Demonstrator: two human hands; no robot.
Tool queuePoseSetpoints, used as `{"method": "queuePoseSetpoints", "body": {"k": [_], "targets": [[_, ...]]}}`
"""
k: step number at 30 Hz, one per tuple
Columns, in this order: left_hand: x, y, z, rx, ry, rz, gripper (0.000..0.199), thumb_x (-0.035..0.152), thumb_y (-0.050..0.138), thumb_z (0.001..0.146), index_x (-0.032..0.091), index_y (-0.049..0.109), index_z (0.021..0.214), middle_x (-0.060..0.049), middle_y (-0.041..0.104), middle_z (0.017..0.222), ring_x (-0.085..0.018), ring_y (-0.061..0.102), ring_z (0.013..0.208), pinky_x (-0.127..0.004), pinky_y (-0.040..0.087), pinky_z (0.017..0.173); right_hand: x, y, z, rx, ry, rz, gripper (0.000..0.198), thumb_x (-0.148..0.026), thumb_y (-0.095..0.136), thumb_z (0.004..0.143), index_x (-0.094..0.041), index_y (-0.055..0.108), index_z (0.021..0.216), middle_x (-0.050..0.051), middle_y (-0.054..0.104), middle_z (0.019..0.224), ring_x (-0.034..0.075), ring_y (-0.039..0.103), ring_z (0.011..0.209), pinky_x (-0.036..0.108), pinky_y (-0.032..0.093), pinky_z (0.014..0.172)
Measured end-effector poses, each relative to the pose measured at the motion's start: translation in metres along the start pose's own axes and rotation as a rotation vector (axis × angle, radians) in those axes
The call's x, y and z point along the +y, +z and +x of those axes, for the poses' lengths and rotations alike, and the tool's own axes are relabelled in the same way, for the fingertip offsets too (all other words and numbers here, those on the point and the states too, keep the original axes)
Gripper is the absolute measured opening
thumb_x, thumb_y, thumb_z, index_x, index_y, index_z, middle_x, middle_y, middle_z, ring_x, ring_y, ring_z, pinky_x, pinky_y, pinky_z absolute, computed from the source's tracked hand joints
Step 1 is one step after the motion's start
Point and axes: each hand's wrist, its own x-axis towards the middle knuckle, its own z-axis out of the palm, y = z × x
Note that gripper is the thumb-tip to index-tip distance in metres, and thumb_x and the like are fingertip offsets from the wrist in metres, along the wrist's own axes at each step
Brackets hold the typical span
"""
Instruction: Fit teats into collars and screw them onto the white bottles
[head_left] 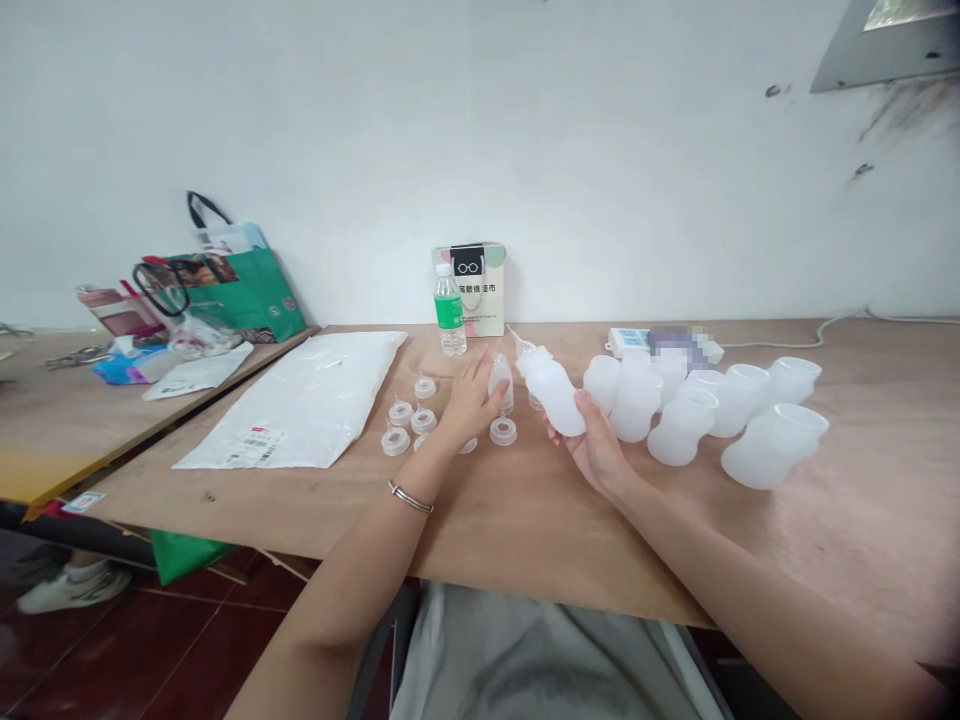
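My right hand [596,450] grips a frosted white feeding bottle [559,395] by its lower part. The bottle tilts to the left, and a collar with a thin clear spout sits on its narrow top. My left hand [472,397] is at a clear domed cap [501,372], with the thumb across its front and the fingers at its left side; part of the cap is hidden by the hand. Just below it lies a clear ring collar [503,431]. Several more ring collars [400,412] lie left of my left wrist, some partly covered by my arm.
Several open frosted bottles [682,427] stand at the right. A white plastic mailer [300,400] lies at the left. Behind are a water bottle [450,315], a paper bag [487,290] and a white box [630,342]. Green bag [259,295] and clutter occupy the neighbouring table.
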Motion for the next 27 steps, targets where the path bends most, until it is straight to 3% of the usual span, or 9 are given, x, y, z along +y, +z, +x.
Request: {"method": "queuePoseSetpoints", "body": {"k": [2, 6, 10, 14, 17, 22, 25, 27], "targets": [[-0.003, 0.004, -0.001, -0.031, -0.022, 0.057, 0.044, 0.028, 0.045, 0.087, 0.018, 0.039, 0.129, -0.013, 0.043, 0.136, -0.026, 0.037, 0.127, -0.046, 0.03, 0.104, 0.0, 0.001, -0.001, -0.011, 0.008, -0.004, 0.025, -0.045, 0.054, 0.082, -0.02, 0.052, 0.085, 0.0, 0.064, 0.071, 0.011, 0.055, 0.056, 0.022, 0.04, 0.048], [-0.006, 0.007, 0.0, 0.036, -0.052, 0.04, 0.034, 0.023, 0.048, 0.084, 0.017, 0.047, 0.118, -0.012, 0.055, 0.12, -0.025, 0.049, 0.114, -0.044, 0.038, 0.096, 0.001, 0.002, -0.002, -0.012, 0.02, -0.015, 0.025, -0.045, 0.056, 0.081, -0.021, 0.051, 0.084, 0.0, 0.063, 0.071, 0.011, 0.054, 0.055, 0.022, 0.039, 0.047], [-0.014, 0.01, 0.002, 0.104, -0.046, -0.007, 0.032, 0.021, 0.052, 0.082, 0.014, 0.048, 0.112, -0.012, 0.056, 0.111, -0.022, 0.054, 0.103, -0.04, 0.042, 0.091, 0.003, 0.001, -0.001, -0.041, 0.019, -0.059, 0.025, -0.044, 0.054, 0.082, -0.02, 0.051, 0.085, 0.0, 0.062, 0.067, 0.011, 0.053, 0.052, 0.023, 0.039, 0.047], [-0.017, 0.012, 0.003, 0.207, -0.05, -0.08, 0.042, 0.027, 0.056, 0.08, 0.015, 0.043, 0.118, -0.011, 0.054, 0.108, -0.019, 0.054, 0.098, -0.037, 0.044, 0.089, 0.004, -0.001, 0.0, -0.026, 0.009, -0.039, 0.024, -0.043, 0.055, 0.081, -0.02, 0.051, 0.085, 0.0, 0.061, 0.073, 0.011, 0.054, 0.056, 0.022, 0.039, 0.047], [-0.012, 0.006, 0.005, 0.339, -0.089, -0.209, 0.048, 0.031, 0.058, 0.079, 0.017, 0.043, 0.122, -0.01, 0.054, 0.11, -0.02, 0.052, 0.103, -0.038, 0.041, 0.093, 0.003, -0.002, 0.001, -0.007, 0.003, -0.018, 0.023, -0.042, 0.055, 0.081, -0.02, 0.051, 0.084, 0.0, 0.06, 0.075, 0.011, 0.054, 0.059, 0.022, 0.04, 0.048], [-0.006, -0.015, 0.008, 0.531, -0.234, -0.634, 0.043, 0.038, 0.057, 0.081, 0.021, 0.049, 0.12, -0.009, 0.055, 0.115, -0.018, 0.056, 0.101, -0.036, 0.044, 0.091, 0.001, -0.004, 0.002, -0.03, 0.008, -0.06, 0.019, -0.04, 0.054, 0.081, -0.021, 0.051, 0.083, -0.001, 0.059, 0.07, 0.011, 0.053, 0.058, 0.022, 0.039, 0.048], [-0.002, -0.024, 0.007, 0.616, -0.189, -0.781, 0.034, 0.037, 0.054, 0.084, 0.023, 0.053, 0.114, -0.006, 0.056, 0.117, -0.017, 0.055, 0.107, -0.034, 0.041, 0.096, 0.002, -0.005, 0.001, -0.047, 0.008, -0.086, 0.018, -0.038, 0.053, 0.081, -0.02, 0.051, 0.083, -0.001, 0.059, 0.07, 0.011, 0.052, 0.058, 0.022, 0.037, 0.048], [0.003, -0.025, 0.005, 0.589, -0.121, -0.799, 0.032, 0.035, 0.054, 0.084, 0.024, 0.053, 0.115, -0.005, 0.055, 0.12, -0.017, 0.053, 0.11, -0.033, 0.041, 0.097, 0.002, -0.005, 0.001, -0.053, 0.015, -0.095, 0.018, -0.038, 0.053, 0.081, -0.021, 0.051, 0.083, -0.002, 0.057, 0.067, 0.01, 0.05, 0.055, 0.022, 0.037, 0.048]]}}
